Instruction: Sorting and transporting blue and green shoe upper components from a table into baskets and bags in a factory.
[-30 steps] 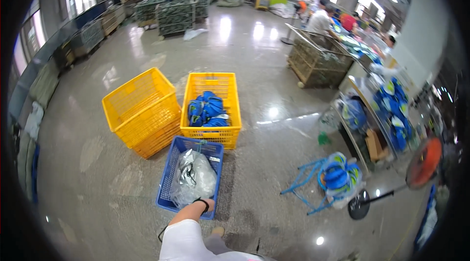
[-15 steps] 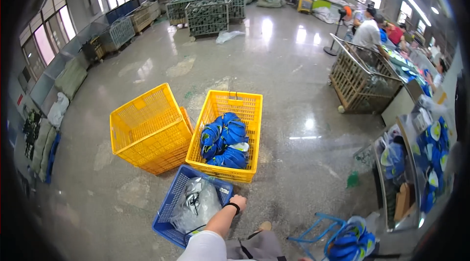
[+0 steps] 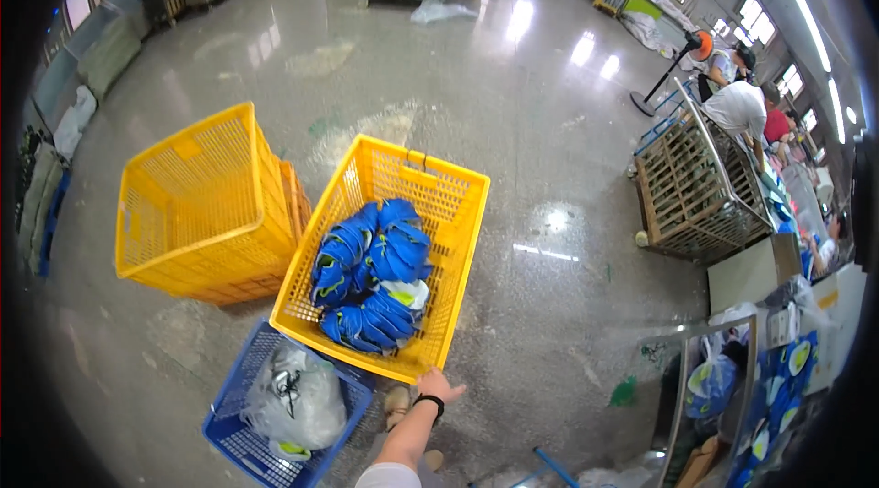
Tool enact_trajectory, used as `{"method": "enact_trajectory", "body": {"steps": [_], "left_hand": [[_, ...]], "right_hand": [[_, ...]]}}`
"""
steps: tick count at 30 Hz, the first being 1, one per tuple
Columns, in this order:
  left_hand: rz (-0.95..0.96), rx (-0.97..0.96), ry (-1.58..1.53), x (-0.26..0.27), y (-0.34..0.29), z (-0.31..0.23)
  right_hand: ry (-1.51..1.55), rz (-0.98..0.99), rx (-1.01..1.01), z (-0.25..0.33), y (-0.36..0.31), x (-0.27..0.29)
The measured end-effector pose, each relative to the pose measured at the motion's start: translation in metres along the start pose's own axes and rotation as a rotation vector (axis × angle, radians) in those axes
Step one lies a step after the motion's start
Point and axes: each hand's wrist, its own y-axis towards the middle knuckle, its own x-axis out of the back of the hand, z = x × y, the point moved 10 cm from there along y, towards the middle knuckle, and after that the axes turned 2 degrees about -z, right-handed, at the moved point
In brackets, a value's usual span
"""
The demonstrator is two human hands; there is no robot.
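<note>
My left hand (image 3: 439, 385), with a black band at the wrist, reaches down to the near right corner of a yellow plastic crate (image 3: 458, 259). Its thumb stands out to the right. The fingertips are at the crate's rim; whether they touch it is hard to make out. Inside the crate lie bundles of blue shoe uppers (image 3: 375, 268), one with a white and lime piece. Close to my hand, on the left, is a blue basket (image 3: 233, 406) with a clear plastic bag (image 3: 307, 396) in it. My right hand is out of view.
Stacked yellow crates (image 3: 197, 259) stand at the left. To the right are a slatted cart (image 3: 700, 181), a floor fan (image 3: 673, 71) and people at a work table. A rack with blue pieces (image 3: 710, 378) is at lower right; blue tubing (image 3: 554, 468) shows at the bottom.
My left hand has gone from beside the blue basket to the yellow crate's near corner. The view has shifted closer to the crates, and the blue stool with its bundle has mostly left the picture.
</note>
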Motion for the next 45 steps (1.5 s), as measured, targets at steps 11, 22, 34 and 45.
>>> {"method": "enact_trajectory", "body": {"steps": [11, 22, 34, 45], "left_hand": [[0.137, -0.592, -0.114, 0.009, 0.086, -0.157], [-0.076, 0.355, -0.071, 0.187, 0.200, 0.118], [-0.254, -0.138, -0.351, 0.218, 0.082, 0.036], [0.110, -1.413, 0.336, 0.399, -0.274, -0.421]], "right_hand": [[0.198, 0.113, -0.353, 0.094, 0.060, -0.008], [0.177, 0.092, -0.367, 0.044, 0.073, -0.033], [0.424, 0.032, -0.166, 0.158, 0.136, 0.058], [0.490, 0.063, -0.029, 0.071, 0.199, 0.109]]}}
